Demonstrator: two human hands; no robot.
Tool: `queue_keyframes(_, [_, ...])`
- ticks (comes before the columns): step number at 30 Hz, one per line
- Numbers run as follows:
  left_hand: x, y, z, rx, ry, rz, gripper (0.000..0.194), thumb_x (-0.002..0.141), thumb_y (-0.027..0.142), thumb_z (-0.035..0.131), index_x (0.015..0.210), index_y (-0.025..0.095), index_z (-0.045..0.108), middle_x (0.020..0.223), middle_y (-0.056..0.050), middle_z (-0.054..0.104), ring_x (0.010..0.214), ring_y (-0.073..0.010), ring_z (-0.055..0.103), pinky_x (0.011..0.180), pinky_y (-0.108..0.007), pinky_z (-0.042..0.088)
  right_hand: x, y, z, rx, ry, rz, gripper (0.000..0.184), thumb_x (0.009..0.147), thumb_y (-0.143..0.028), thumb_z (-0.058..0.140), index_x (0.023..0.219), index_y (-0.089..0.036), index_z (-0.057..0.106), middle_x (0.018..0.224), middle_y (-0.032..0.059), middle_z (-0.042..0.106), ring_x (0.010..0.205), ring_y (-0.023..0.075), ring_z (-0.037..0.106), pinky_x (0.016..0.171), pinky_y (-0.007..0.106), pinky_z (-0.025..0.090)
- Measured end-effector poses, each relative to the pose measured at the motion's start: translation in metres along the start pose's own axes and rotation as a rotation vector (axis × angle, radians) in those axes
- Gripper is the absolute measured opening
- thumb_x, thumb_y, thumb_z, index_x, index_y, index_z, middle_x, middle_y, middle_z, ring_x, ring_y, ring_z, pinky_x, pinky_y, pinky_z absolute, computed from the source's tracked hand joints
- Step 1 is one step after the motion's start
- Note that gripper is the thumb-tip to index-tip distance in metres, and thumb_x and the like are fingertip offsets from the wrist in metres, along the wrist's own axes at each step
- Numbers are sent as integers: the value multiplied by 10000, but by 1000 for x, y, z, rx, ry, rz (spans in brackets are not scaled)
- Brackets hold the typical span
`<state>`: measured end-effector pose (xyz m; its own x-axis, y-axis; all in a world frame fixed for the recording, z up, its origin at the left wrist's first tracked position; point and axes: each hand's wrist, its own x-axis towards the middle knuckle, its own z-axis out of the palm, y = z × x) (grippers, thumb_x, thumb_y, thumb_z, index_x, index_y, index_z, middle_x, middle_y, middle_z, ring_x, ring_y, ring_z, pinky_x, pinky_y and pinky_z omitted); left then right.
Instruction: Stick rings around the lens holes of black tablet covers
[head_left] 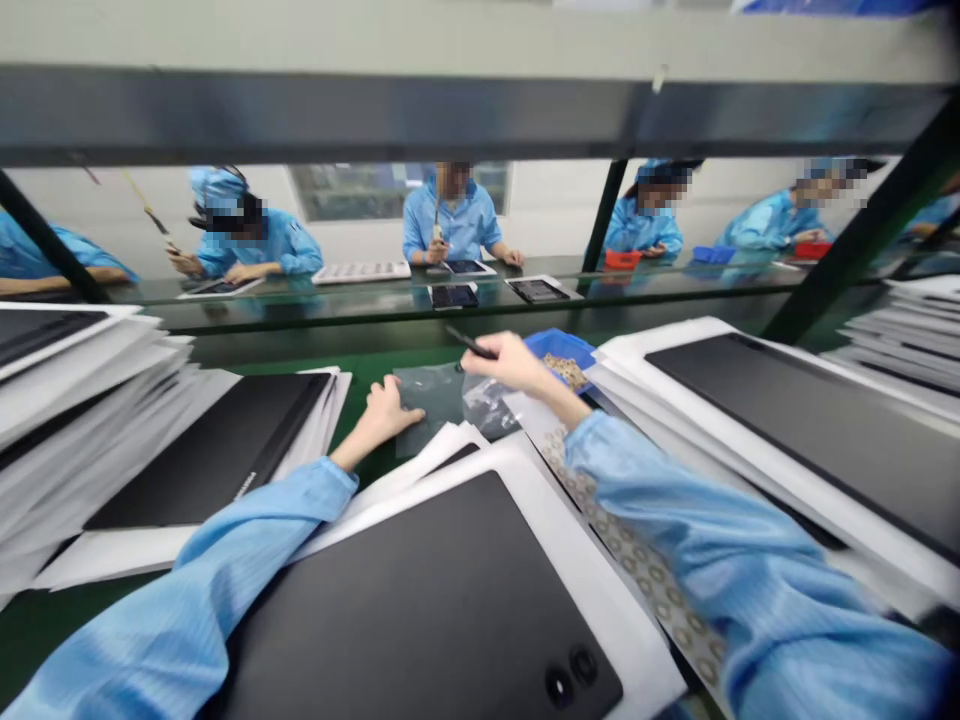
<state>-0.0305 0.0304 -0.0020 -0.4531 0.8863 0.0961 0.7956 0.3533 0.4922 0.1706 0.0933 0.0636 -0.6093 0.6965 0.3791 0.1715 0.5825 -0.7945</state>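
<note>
My left hand point(386, 412) lies flat, fingers apart, on a translucent grey-green plastic sheet point(429, 400). My right hand point(510, 365) pinches a slim black tool point(471, 342) above a crumpled clear plastic bag point(487, 408). Just beyond that hand, a blue tray point(570, 345) holds small tan pieces. Below my right forearm lies a backing strip of tan ring-shaped stickers point(637, 550). Nearest me, a black tablet with a dual camera bump point(450, 600) rests on white sheets, partly under my left sleeve.
Stacks of black tablets on white sheets point(817, 440) rise to the right and left point(82, 430). A dark metal shelf bar point(450, 120) crosses above. Beyond a glass shelf point(450, 295), several people in blue smocks work at tablets.
</note>
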Motion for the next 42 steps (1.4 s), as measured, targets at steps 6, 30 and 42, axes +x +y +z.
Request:
queue_keyframes(6, [-14, 18, -58, 228, -232, 211, 551, 756, 419, 618, 1190, 88, 538, 1198, -132, 555, 1165, -350, 487, 982, -416, 384, -75, -101, -26, -286, -152, -14, 111, 696, -114, 625, 587, -97, 636, 501, -50, 455, 509, 54, 404, 514, 212, 283])
queue_keyframes(30, [-214, 28, -34, 46, -301, 1333, 315, 913, 177, 392, 1142, 246, 597, 1193, -61, 586, 1204, -223, 465, 1061, -406, 374, -236, -66, 10, -28, -172, 611, 99, 732, -201, 549, 647, -153, 568, 543, -44, 457, 516, 72, 407, 454, 183, 302])
queue_keyframes(42, [-196, 10, 2, 44, -41, 1514, 550, 792, 151, 488, 1331, 258, 481, 1180, -38, 623, 1082, -217, 533, 932, -289, 459, -224, -80, 5, -248, -214, 554, 209, 674, -196, 640, 585, -178, 452, 476, -79, 395, 449, 55, 367, 419, 179, 255])
